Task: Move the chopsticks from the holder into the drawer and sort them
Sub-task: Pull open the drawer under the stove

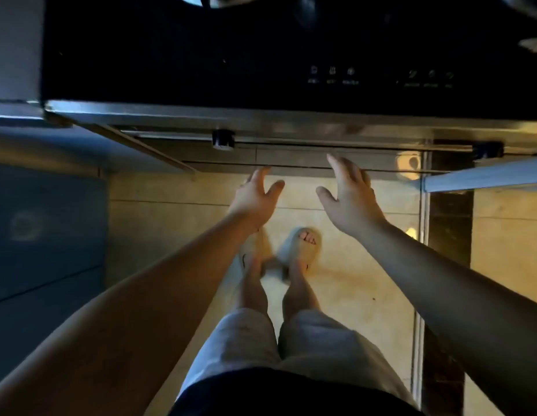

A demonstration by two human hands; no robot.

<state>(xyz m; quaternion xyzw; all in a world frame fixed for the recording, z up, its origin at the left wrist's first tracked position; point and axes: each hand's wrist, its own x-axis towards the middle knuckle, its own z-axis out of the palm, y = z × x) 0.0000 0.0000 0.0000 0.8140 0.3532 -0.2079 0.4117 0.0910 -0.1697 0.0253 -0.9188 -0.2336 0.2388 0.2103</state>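
Black control panel (381, 76): white icons, captions too blurred to read. Left hand (255, 199) and right hand (351, 202) spread wide, empty, fingertips at drawer front (291, 160) under steel counter edge (261, 115). Slippers (300, 244) on tiled floor (171, 211).

I see both forearms (147, 292) bare right up to the left hand (255, 202) and right hand (352, 199). Lower down are light grey knee-length shorts (315, 346), a dark top (276, 394) along the bottom edge, and pale open-toed slippers (300, 244), one of them blurred.
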